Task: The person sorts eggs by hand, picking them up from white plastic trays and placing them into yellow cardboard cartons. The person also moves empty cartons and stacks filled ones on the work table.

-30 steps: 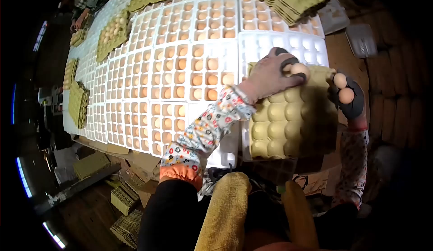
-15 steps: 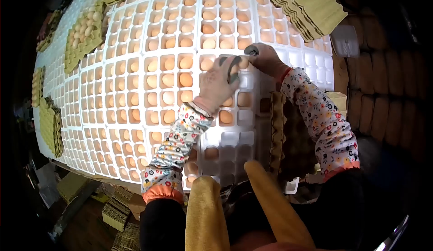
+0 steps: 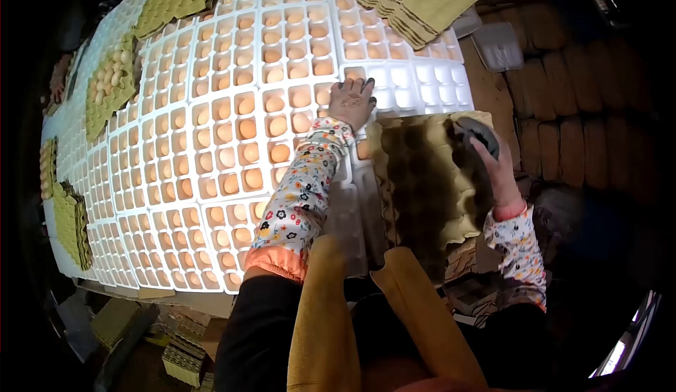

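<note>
My left hand (image 3: pixel 352 103) lies palm down over the white foam egg trays (image 3: pixel 340 64), its dark-tipped fingers slightly apart at a cell holding a brown egg (image 3: pixel 353 73). No egg shows in its grasp, though the underside is hidden. At the right, my right hand (image 3: pixel 486 149) has its fingers and thumb round the edge of a pulp egg tray (image 3: pixel 422 173). This tray is shaded, and its cells show no eggs. It overlaps the near right part of the foam trays.
Stacked pulp trays (image 3: pixel 415 1) lie at the upper right of the foam trays, with more (image 3: pixel 176 1) at the upper left. Pale eggs (image 3: pixel 111 76) sit on a pulp tray at left. A clear plastic container (image 3: pixel 498 45) is at the right edge.
The view has shifted. My hands, close together over the foam cells before, are now apart. My right hand has moved right and nearer, taking hold of the pulp tray.
</note>
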{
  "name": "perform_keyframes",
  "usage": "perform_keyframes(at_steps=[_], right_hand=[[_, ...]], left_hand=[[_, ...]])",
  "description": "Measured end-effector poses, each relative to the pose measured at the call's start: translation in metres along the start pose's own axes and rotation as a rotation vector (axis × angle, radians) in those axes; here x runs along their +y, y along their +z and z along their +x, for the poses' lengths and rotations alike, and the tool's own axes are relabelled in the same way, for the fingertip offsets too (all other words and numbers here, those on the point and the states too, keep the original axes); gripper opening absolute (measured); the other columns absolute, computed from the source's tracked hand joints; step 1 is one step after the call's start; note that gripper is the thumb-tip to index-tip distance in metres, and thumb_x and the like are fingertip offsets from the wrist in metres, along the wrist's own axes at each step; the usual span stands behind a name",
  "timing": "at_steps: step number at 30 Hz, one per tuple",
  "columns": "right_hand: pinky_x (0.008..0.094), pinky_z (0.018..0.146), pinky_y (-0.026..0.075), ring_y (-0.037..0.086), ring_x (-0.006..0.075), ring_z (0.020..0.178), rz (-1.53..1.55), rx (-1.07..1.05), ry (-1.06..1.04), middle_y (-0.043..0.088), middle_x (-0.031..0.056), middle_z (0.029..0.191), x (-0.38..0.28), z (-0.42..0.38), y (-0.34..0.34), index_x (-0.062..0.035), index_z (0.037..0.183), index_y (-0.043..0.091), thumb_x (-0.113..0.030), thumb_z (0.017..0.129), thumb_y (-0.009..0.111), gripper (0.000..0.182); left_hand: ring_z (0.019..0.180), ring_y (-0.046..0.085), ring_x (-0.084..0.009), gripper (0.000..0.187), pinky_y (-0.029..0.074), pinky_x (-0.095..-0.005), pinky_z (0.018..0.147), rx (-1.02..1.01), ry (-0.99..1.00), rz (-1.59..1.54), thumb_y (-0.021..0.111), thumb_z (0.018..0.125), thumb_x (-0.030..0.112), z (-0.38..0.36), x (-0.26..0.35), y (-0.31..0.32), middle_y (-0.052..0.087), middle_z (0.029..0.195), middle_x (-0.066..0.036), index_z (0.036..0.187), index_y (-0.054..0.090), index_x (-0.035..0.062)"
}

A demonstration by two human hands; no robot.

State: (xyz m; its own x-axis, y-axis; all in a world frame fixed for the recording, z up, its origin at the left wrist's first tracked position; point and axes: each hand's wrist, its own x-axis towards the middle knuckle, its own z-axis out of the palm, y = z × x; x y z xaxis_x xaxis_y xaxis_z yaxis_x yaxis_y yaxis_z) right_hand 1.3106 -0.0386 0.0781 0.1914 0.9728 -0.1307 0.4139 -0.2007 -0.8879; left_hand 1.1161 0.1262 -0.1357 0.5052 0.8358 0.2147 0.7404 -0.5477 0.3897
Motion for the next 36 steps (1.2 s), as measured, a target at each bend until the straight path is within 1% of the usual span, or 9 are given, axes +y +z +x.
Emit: perform_keyframes(at_steps=[5,7,9,12,18,21,23,28,36], right_hand=[[0.0294,0.094,0.045,0.059,0.0180,0.106,-0.096,0.448,0.097,0.064,0.0124,0.117,0.123,-0.128,-0.113,0.0045,0.128,0.054,-0.018,0.095,0.059,0.040],[0.0359,0.099,0.042,0.055,0.0273,0.116,-0.257,0.428,0.235,0.056,0.0190,0.129,0.150,-0.138,-0.116,0.0032,0.135,0.046,-0.031,0.093,0.061,0.057],[0.0392,0.103,0.039,0.049,0.0323,0.124,-0.274,0.344,0.293,0.050,0.0222,0.135,0.152,-0.125,-0.098,0.0023,0.139,0.042,-0.036,0.091,0.063,0.065],[0.0423,0.109,0.030,0.039,0.0356,0.132,-0.378,0.354,-0.022,0.042,0.0245,0.141,0.121,-0.100,-0.059,0.0021,0.143,0.036,-0.035,0.090,0.064,0.070],[0.0381,0.104,0.037,0.048,0.0305,0.123,-0.028,0.162,-0.513,0.045,0.0204,0.139,0.008,-0.090,0.006,0.0053,0.139,0.040,-0.015,0.092,0.062,0.056],[0.0362,0.102,0.039,0.049,0.0284,0.121,-0.046,0.272,-0.642,0.049,0.0195,0.135,-0.010,-0.099,0.023,0.0080,0.137,0.040,-0.012,0.095,0.056,0.049],[0.0324,0.096,0.044,0.054,0.0231,0.114,0.002,0.284,-0.560,0.052,0.0167,0.133,-0.014,-0.103,0.033,0.0082,0.132,0.045,-0.019,0.096,0.058,0.047],[0.0316,0.099,0.041,0.051,0.0219,0.116,0.100,0.086,-0.259,0.052,0.0137,0.132,-0.036,-0.136,0.135,0.0073,0.134,0.045,-0.015,0.094,0.057,0.048],[0.0344,0.096,0.045,0.054,0.0239,0.110,-0.061,-0.168,-0.356,0.056,0.0134,0.127,-0.128,-0.160,0.303,0.0039,0.131,0.049,-0.013,0.089,0.061,0.046]], left_hand=[[0.106,0.054,-0.0402,0.050,0.040,-0.0478,0.097,0.132,-0.366,-0.786,0.058,0.091,0.033,-0.025,0.032,-0.087,0.055,0.117,-0.023,0.130,0.049,0.0031],[0.109,0.050,-0.0387,0.055,0.039,-0.0470,0.095,0.305,0.025,-0.402,0.067,0.084,0.030,-0.074,0.085,-0.125,0.053,0.119,-0.022,0.128,0.050,0.0027],[0.121,0.043,-0.0394,0.077,0.035,-0.0514,0.101,-0.024,0.268,-0.388,0.076,0.074,0.037,-0.135,0.157,-0.147,0.042,0.129,-0.023,0.136,0.043,0.0063],[0.141,0.016,-0.0495,0.085,0.013,-0.0713,0.108,-0.564,0.353,0.114,0.063,0.080,0.044,-0.193,0.213,-0.117,0.023,0.149,-0.030,0.151,0.025,0.0168],[0.120,0.046,-0.0379,0.046,0.029,-0.0607,0.106,-0.166,0.352,0.007,0.047,0.089,0.023,-0.216,0.203,-0.115,0.043,0.134,-0.024,0.134,0.048,0.0130],[0.114,0.048,-0.0321,0.044,0.038,-0.0528,0.098,0.266,0.342,0.182,0.050,0.087,0.018,-0.259,0.149,-0.172,0.046,0.120,-0.016,0.131,0.048,0.0163],[0.124,0.042,-0.0374,0.048,0.031,-0.0559,0.103,0.089,0.019,0.090,0.047,0.090,0.017,-0.306,0.098,-0.238,0.042,0.131,-0.021,0.137,0.045,0.0291],[0.116,0.044,-0.0376,0.064,0.037,-0.0488,0.096,0.474,-0.753,0.330,0.079,0.067,0.036,-0.435,-0.083,-0.338,0.048,0.121,-0.020,0.127,0.058,0.0242],[0.122,0.043,-0.0450,0.072,0.034,-0.0522,0.104,0.788,-1.424,0.374,0.067,0.080,0.050,-0.542,-0.344,-0.484,0.042,0.131,-0.030,0.139,0.044,0.0147]])
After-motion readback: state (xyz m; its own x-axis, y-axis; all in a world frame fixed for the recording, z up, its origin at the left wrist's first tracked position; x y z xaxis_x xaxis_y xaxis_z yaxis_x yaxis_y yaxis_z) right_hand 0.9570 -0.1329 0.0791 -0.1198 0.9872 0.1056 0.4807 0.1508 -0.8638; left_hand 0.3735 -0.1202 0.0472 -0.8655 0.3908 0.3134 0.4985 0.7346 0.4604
